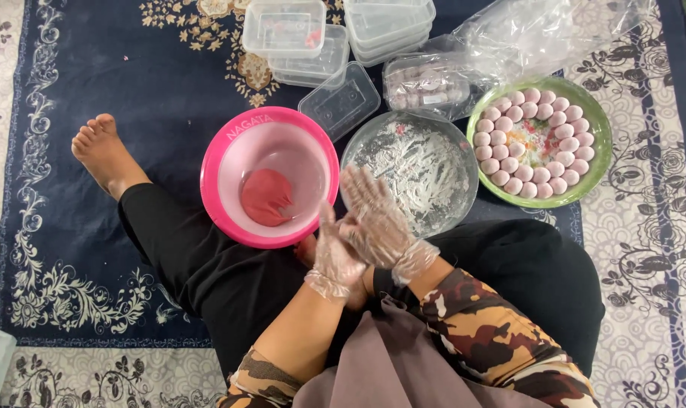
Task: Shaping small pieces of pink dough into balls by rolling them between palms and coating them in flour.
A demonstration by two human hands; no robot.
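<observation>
- We pressed our left hand (334,253) and right hand (377,219) palm to palm above our lap, both in thin clear gloves, fingers stretched flat rather than curled; whether anything lay between the palms we could not tell.
- The pink bowl (237,140) sat just in front of our knee, close enough to reach, with a lump of red dough (266,197) low on its inner wall.
- Just beside it stood the glass bowl (441,136) dusted with white flour, directly ahead of our right hand, handy for coating.
- Further right, the green plate (601,147) held pale pink balls (509,165) ringed around its edge, apparently kept apart so they would not stick.
- Empty clear plastic containers (286,30) were stacked at the far side of the rug (94,75), beside a crumpled plastic bag (539,30).
</observation>
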